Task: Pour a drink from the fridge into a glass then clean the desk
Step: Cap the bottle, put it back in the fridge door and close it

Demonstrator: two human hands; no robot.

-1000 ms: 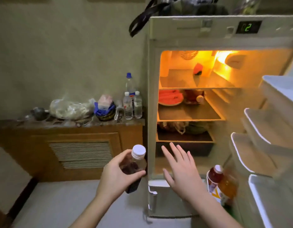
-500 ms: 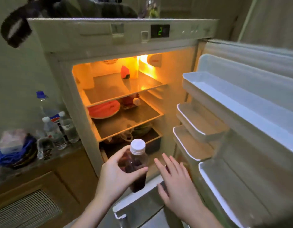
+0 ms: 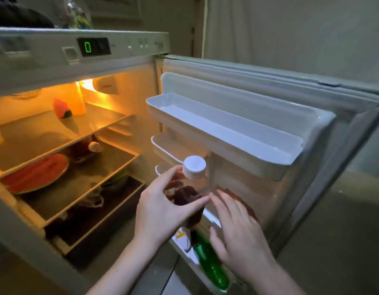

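My left hand [image 3: 160, 211] is wrapped around a clear plastic bottle [image 3: 191, 188] with a white cap and a dark red drink filling its lower part. I hold it upright in front of the open fridge [image 3: 120, 54], near the door's inner side. My right hand [image 3: 237, 233] hovers flat with fingers spread, just right of the bottle and over the lowest door shelf; it holds nothing. The fridge door [image 3: 312, 167] stands open to the right.
Inside, lit orange, are glass shelves with a halved watermelon on a plate [image 3: 35, 174], a watermelon slice [image 3: 61, 109] and a dark bottle lying down [image 3: 86, 146]. The top door bin [image 3: 226, 128] holds nothing. A green bottle [image 3: 212, 267] lies in the bottom door shelf.
The view has swung right and closer to the fridge door. My left hand carried the bottle toward the door shelves, and my right hand moved over the bottom door shelf.
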